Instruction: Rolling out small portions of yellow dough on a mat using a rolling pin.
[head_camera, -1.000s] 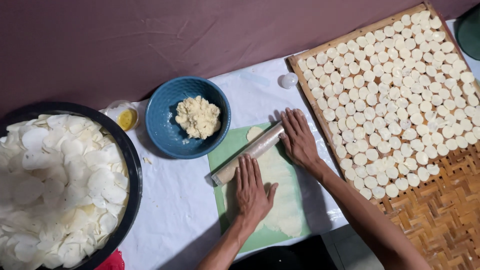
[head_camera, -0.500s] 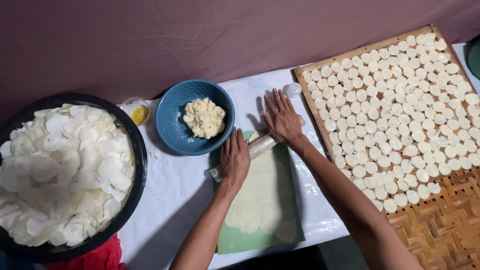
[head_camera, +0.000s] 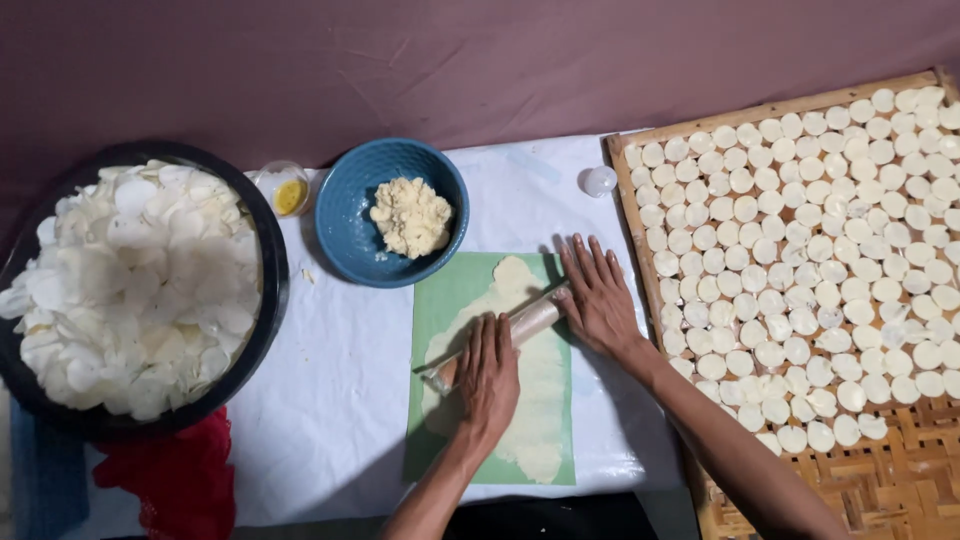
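Note:
A thin sheet of pale dough (head_camera: 540, 400) lies on a green mat (head_camera: 440, 300) in the middle of a white cloth. Across it, slanted, lies a pale rolling pin (head_camera: 530, 320). My left hand (head_camera: 488, 375) presses flat on the pin's near left end, fingers stretched out. My right hand (head_camera: 600, 295) lies flat on its far right end, fingers spread. Just beyond the mat stands a blue bowl (head_camera: 350, 200) holding a lump of crumbly dough (head_camera: 410, 215).
A wide black basin (head_camera: 268, 260) heaped with thin white discs fills the left. A woven bamboo tray (head_camera: 880, 480) covered with several rows of small dough rounds lies at the right. A small cup of yellow stuff (head_camera: 288, 192) and a small clear lid (head_camera: 598, 181) sit at the cloth's far edge.
Both hands rolled the pin away over the dough and have drawn it back toward me. The view has shifted a little to the left.

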